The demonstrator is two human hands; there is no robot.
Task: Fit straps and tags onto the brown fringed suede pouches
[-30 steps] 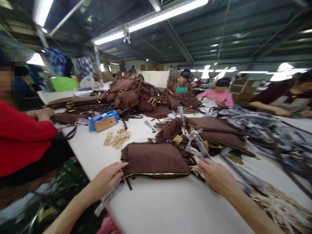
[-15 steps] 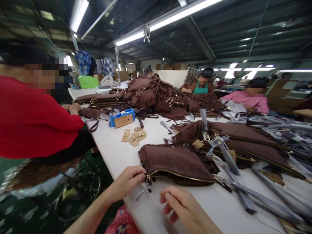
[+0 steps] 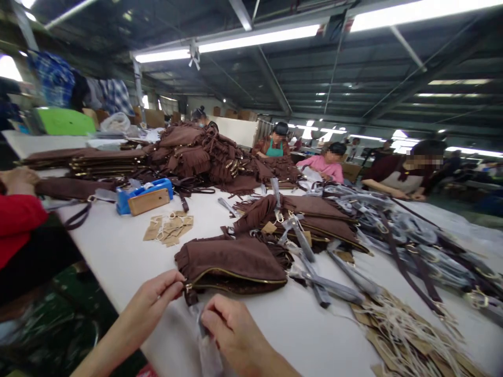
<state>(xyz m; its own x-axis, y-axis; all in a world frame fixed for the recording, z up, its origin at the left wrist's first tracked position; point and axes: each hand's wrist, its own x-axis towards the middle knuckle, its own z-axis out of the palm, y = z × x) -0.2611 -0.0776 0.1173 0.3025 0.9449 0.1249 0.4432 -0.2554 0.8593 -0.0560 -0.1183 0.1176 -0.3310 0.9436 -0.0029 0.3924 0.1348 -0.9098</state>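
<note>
A brown fringed suede-look bag (image 3: 231, 256) lies in front of me, its gold zipper partly undone along the near edge. My left hand (image 3: 159, 293) is closed in a pinch on the bag's left corner, by the zipper end. Just below that corner, my right hand (image 3: 232, 327) grips a plastic-wrapped strap (image 3: 207, 352) between thumb and fingers. Part of the strap is hidden behind those fingers. Beyond the bag, more brown bags (image 3: 314, 220) with wrapped straps and paper tags are stacked.
Loose cardboard tags (image 3: 168, 228), a blue tape dispenser (image 3: 126, 198) and a phone (image 3: 149, 202) lie to the left. A big heap of brown bags (image 3: 188, 157) stands behind. Tags with white strings (image 3: 408, 335) and wrapped straps (image 3: 416, 235) cover the right. Several people sit around the table.
The view has turned to the right. My right hand has moved in towards the bag's left corner and closed on the wrapped strap. My left hand still pinches the corner.
</note>
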